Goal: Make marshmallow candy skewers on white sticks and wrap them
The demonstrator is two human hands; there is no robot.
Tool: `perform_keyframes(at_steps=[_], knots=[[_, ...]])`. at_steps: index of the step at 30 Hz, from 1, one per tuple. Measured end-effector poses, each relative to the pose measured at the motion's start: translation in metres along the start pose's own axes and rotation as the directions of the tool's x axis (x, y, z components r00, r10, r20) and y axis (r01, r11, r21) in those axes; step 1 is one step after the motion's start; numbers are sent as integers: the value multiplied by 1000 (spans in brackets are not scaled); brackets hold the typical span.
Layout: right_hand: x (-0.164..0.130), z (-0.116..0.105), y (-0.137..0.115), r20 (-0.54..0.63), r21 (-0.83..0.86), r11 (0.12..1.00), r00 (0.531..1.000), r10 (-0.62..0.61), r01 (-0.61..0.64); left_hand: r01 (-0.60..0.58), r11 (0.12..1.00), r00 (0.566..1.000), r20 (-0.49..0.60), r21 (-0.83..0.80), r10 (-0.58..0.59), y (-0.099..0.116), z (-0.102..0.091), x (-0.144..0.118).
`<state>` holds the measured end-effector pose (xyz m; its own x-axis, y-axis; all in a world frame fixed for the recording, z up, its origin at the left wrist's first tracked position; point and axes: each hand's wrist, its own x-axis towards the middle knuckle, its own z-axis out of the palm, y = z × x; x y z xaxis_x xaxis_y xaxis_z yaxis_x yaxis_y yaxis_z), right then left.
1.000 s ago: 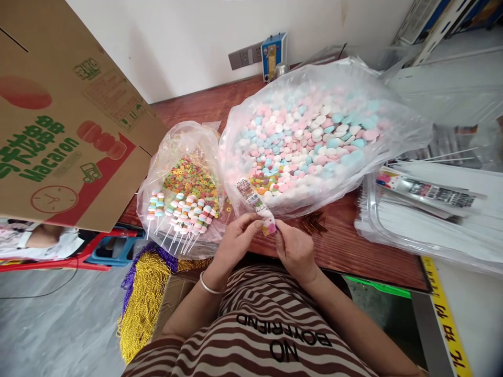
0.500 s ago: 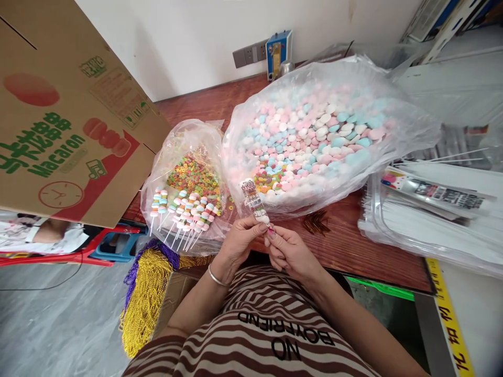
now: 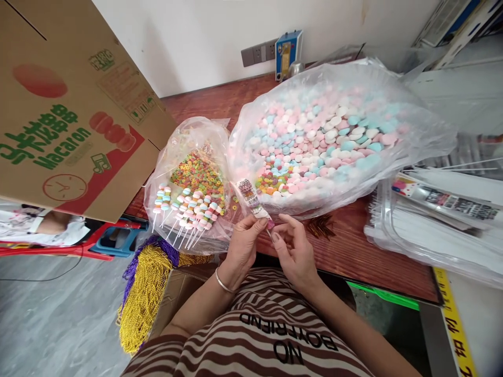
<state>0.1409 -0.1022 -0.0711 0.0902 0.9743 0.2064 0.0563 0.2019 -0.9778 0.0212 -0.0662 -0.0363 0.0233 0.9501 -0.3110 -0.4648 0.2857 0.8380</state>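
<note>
My left hand (image 3: 242, 243) pinches the lower end of a small printed candy wrapper (image 3: 249, 197), which points up and away over the table edge. Close beside it, my right hand (image 3: 294, 247) touches the same lower end with its fingertips. Just behind the hands lies a big clear bag of pink, blue and white candies (image 3: 326, 131). To the left, a smaller clear bag (image 3: 188, 178) holds colourful ring candies and several finished candy sticks (image 3: 184, 212).
A Macaron cardboard box (image 3: 70, 120) leans at the left. Stacks of clear wrappers and white sticks (image 3: 436, 214) lie at the right on the red-brown table (image 3: 353, 251). Gold and purple bead strings (image 3: 143, 293) hang below the table's left front.
The wrapper has been gathered tighter at its lower end and stands more upright. My right hand's fingers have spread a little. The view has shifted slightly right.
</note>
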Motion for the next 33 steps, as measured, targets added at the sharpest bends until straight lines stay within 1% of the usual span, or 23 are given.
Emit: perform_keyframes(at_steps=[2,4,6,8,9,11,13,15,16,17,18,19,20,21,22,23,24,25,27,28,29,31,33], knots=[[-1,4,5,-35,-230,958,982,-184,171,8,1000,1000,-17,-1,-8,-3,2,1],[-1,9,11,-9,-395,862,937,-349,317,29,999,999,-28,-20,-30,-7,3,1],[1,10,17,15,-511,758,886,-464,405,37,999,999,-35,-25,-37,-10,4,2],[2,9,19,33,-561,700,857,-515,442,22,1000,999,-27,6,-22,-11,3,2],[3,7,19,40,-555,696,851,-524,455,3,999,1000,-16,34,-3,-11,2,3],[5,3,15,37,-480,749,864,-503,456,-44,996,999,12,84,43,-11,0,3],[7,0,9,17,-305,878,924,-382,369,-44,996,997,64,73,39,-11,-4,3],[8,-1,2,43,-18,990,989,-140,140,70,998,980,187,11,-71,-12,-8,4],[9,0,-1,85,154,988,996,-6,-7,151,988,954,264,-13,-142,-13,-10,5],[9,2,-3,142,317,936,984,111,-152,224,974,922,330,-29,-202,-14,-12,6],[10,3,-4,206,455,847,958,201,-276,270,962,899,369,-46,-235,-16,-14,7],[11,5,-5,268,556,743,926,265,-374,283,956,897,373,-73,-237,-18,-15,9],[11,7,-5,320,619,648,896,308,-444,269,957,912,347,-109,-217,-20,-16,12],[11,8,-4,358,649,580,870,339,-493,241,960,934,304,-144,-189,-21,-16,14],[10,8,-2,372,653,552,855,363,-518,212,962,952,257,-171,-164,-23,-17,16],[9,8,-1,363,635,569,852,377,-522,185,965,967,212,-187,-144,-24,-17,18],[8,8,1,331,593,627,863,381,-505,160,968,977,172,-193,-127,-25,-17,20],[6,8,3,283,523,714,885,370,-465,141,972,984,138,-189,-115,-26,-17,21],[1,7,7,159,320,888,943,293,-330,111,980,992,85,-165,-98,-28,-15,21],[-2,8,8,104,211,943,965,239,-256,101,984,994,67,-150,-92,-30,-14,20],[-3,9,8,60,119,974,980,188,-194,95,986,995,56,-135,-88,-31,-13,19],[-5,10,7,4,17,992,992,126,-126,84,991,996,48,-108,-79,-35,-9,16],[-5,7,4,36,-17,994,993,112,-112,80,994,996,56,-77,-76,-35,-7,13]])
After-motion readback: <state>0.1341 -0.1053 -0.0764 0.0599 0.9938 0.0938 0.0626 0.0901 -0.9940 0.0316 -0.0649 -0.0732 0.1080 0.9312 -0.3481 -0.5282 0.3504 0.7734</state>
